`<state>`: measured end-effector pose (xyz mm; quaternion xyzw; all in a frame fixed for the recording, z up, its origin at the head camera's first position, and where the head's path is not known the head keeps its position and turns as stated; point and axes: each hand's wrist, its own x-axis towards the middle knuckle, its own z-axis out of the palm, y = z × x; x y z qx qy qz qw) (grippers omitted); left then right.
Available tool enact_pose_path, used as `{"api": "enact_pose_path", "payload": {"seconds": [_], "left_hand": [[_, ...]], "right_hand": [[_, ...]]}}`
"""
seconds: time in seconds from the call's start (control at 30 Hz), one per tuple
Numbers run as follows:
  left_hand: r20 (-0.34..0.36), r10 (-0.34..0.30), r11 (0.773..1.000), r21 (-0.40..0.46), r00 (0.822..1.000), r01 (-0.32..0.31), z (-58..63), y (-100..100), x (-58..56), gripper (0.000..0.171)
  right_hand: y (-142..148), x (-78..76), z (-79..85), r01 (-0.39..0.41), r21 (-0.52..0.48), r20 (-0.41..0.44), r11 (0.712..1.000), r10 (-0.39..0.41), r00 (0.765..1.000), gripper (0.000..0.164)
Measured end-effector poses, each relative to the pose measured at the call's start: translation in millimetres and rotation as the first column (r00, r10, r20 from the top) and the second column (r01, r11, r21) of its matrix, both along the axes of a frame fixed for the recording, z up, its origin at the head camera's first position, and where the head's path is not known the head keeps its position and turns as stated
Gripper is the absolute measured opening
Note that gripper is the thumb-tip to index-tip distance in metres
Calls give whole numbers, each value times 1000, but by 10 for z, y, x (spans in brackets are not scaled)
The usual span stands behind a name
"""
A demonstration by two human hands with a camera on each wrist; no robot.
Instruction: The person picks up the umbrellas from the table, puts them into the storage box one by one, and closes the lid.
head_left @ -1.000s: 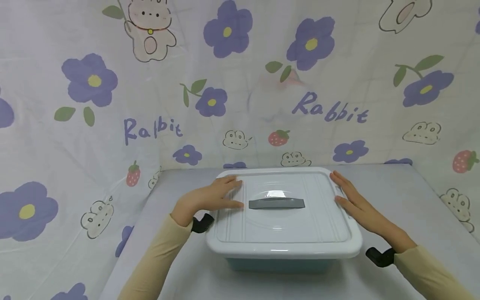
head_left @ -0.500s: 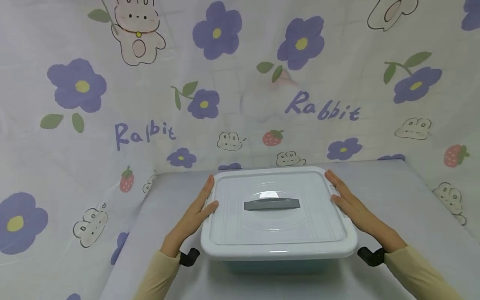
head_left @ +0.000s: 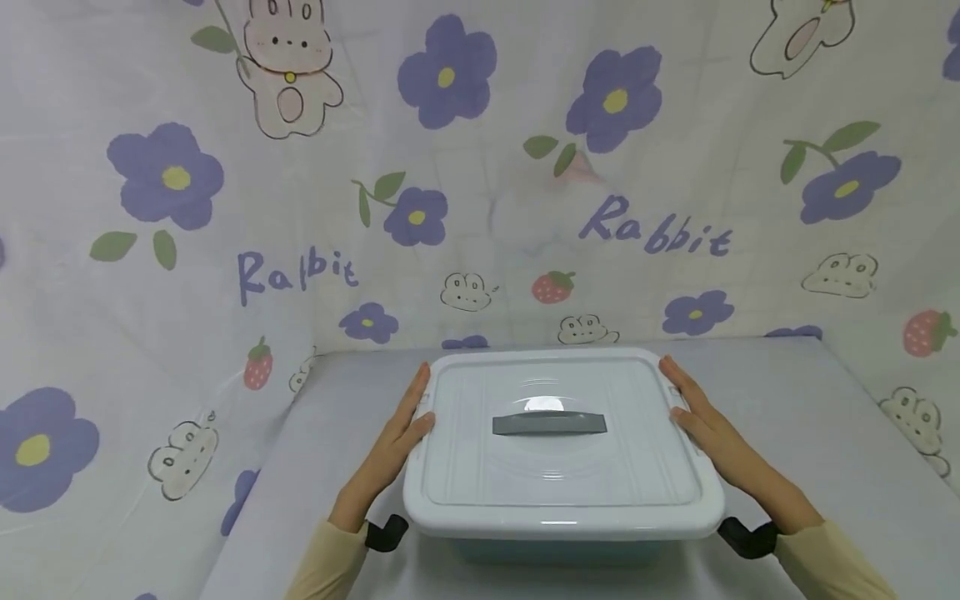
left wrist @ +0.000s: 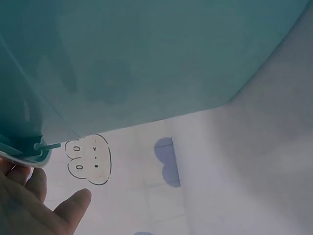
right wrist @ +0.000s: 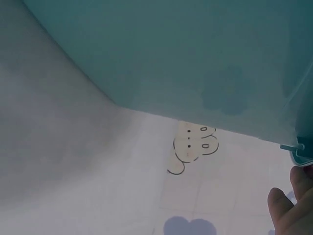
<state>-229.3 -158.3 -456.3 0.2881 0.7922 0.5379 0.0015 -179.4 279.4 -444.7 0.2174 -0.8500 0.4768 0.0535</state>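
A storage box with a white lid (head_left: 562, 471) and a teal body (head_left: 562, 552) stands on the table, its grey carry handle (head_left: 549, 424) lying flat across the lid. At the lid's left edge is my left hand (head_left: 392, 443), thumb on the rim and fingers straight along the side. My right hand (head_left: 714, 435) rests on the opposite edge in much the same way. Both wrist views look at the box's teal wall (left wrist: 146, 58) from the side, with some fingertips touching the lid's rim from outside. The lid hides the box's inside.
A pale cloth covers the table (head_left: 780, 400). Behind and beside it hangs a white curtain (head_left: 510, 242) printed with purple flowers, rabbits and strawberries. Black wrist mounts (head_left: 387, 533) sit on both wrists, close to the box's front corners.
My left hand has gone from the top of the lid, left of the handle, out to its left edge. The right hand stays at the right edge. The head view has shifted slightly.
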Motion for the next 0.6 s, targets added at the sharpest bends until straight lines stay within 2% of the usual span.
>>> {"api": "enact_pose_path", "payload": {"seconds": [0.07, 0.17, 0.37, 0.47, 0.6], "left_hand": [[-33, 14, 1000, -7, 999, -15, -72, -14, -47, 60], [-122, 30, 998, -43, 992, -36, -141, -30, -128, 53], [-305, 54, 982, -154, 951, -105, -162, -76, -256, 50], [-332, 86, 967, -201, 939, -160, -144, -119, -310, 50], [-346, 132, 932, -274, 929, -235, -105, -205, -457, 48]], "right_hand": [[10, 2, 22, -5, 10, -4, 1000, 5, 1000, 57], [63, -3, 73, -4, 62, 1, 998, 4, 1000, 58], [229, -65, 90, 46, 177, -3, 983, -46, 999, 56], [291, -122, 63, 58, 199, -38, 978, -52, 998, 53], [395, -253, 76, 105, 261, -93, 960, -84, 992, 49]]}}
